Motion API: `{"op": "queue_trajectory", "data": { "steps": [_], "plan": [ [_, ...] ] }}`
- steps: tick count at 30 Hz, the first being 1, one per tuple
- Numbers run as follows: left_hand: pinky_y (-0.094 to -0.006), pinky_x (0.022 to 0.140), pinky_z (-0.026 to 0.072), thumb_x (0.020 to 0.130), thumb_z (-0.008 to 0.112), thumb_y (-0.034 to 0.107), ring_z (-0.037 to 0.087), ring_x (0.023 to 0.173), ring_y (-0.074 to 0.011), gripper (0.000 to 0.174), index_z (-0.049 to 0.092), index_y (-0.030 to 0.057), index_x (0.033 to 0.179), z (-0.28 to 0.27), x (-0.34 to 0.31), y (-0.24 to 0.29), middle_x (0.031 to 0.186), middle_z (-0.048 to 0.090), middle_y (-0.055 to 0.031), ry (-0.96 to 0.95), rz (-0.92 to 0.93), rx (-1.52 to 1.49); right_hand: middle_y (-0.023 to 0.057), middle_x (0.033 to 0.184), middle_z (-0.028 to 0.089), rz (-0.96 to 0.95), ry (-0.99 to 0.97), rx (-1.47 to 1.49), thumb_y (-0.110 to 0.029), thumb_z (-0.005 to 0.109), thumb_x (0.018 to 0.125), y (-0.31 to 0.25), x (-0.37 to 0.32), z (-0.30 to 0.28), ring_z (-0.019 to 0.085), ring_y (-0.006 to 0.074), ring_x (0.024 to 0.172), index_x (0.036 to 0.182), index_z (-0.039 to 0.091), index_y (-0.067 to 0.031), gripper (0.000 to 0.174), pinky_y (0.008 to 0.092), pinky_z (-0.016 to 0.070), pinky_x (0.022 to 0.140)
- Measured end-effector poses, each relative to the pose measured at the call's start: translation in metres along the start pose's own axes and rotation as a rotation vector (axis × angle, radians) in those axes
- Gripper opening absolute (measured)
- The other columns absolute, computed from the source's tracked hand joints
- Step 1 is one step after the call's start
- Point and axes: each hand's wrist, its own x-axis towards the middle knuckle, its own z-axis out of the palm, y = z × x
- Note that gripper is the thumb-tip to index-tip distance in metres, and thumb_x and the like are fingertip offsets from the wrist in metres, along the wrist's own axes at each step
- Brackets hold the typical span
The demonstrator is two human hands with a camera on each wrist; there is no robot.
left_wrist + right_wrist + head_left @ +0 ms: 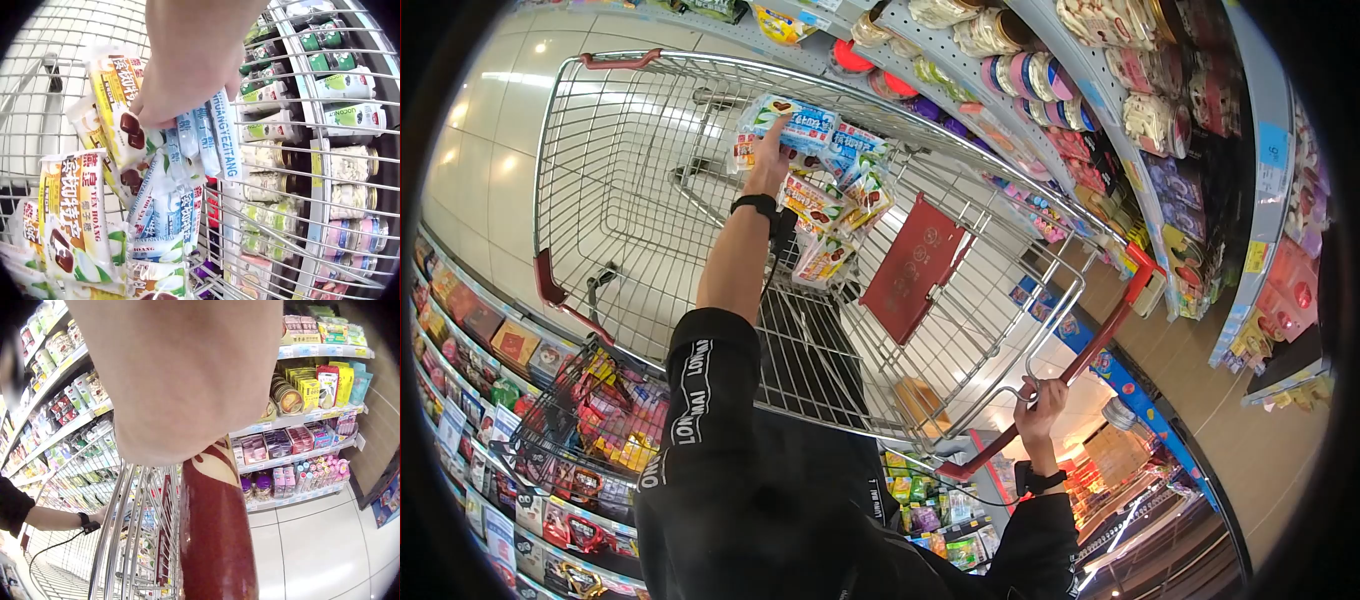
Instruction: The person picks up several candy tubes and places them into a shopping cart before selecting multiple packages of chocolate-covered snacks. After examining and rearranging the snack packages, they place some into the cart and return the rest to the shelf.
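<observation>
Inside a wire shopping cart (640, 240) lie several candy bags: blue-and-white packs (165, 219) and yellow-orange ones (72, 215). My left hand (770, 160) reaches down into the cart and grips blue packs (805, 125) at the top of the pile; in the left wrist view the hand (194, 69) has its thumb against them, with the other fingers partly hidden. On the cart's red handle (215, 537), my right hand (1040, 408) is curled round the bar near its end; its fingers are out of sight in the right wrist view.
Shelves with jars (1155, 125) and packs run along the cart's far side. A black wire basket (580, 420) of colourful packs hangs by shelves at lower left. A red flap (915, 268) stands inside the cart. Tiled floor (306, 556) shows beside the handle.
</observation>
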Motion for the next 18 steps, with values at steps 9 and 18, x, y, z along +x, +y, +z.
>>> {"op": "queue_trajectory", "data": {
  "steps": [9, 18],
  "plan": [
    [-0.0294, 0.063, 0.0466, 0.075, 0.08, 0.012, 0.062, 0.078, -0.0148, 0.037, 0.059, 0.0072, 0.106, -0.012, -0.012, -0.001, 0.097, 0.065, -0.0036, -0.025, -0.151, 0.052, 0.0078, 0.076, 0.058, -0.01, 0.011, -0.006, 0.005, 0.062, 0.075, 0.001, 0.0, 0.002, 0.053, 0.0268, 0.073, 0.086, 0.064, -0.0047, 0.015, 0.0391, 0.0414, 0.073],
    [-0.0386, 0.09, 0.0485, 0.084, 0.071, 0.013, 0.062, 0.099, -0.0216, 0.042, 0.056, 0.0015, 0.121, -0.021, -0.085, 0.065, 0.111, 0.065, -0.0068, -0.46, -0.224, 0.235, 0.0082, 0.077, 0.061, -0.002, 0.066, 0.06, 0.003, 0.062, 0.077, -0.002, 0.002, -0.002, 0.054, 0.0257, 0.07, 0.096, 0.061, -0.0014, 0.019, 0.0382, 0.0411, 0.073]
  ]
}}
